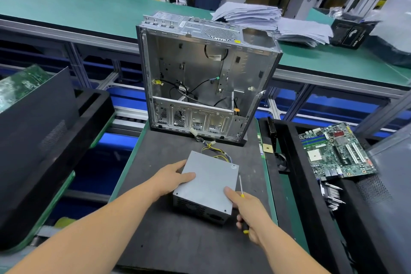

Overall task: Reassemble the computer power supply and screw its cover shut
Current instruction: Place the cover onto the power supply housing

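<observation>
Grey power supply on mat | both hands gripping | right holds screwdriver

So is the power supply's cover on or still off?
On. The power supply shows an unbroken grey top panel, no internals visible. Whether screws are in, cannot tell. Both hands hold it on the mat.

Both forearms reach forward from the bottom edge, the left hand spread with thumb lying on top of the power supply, the right hand curled around a screwdriver while its thumb presses the same box.
</observation>
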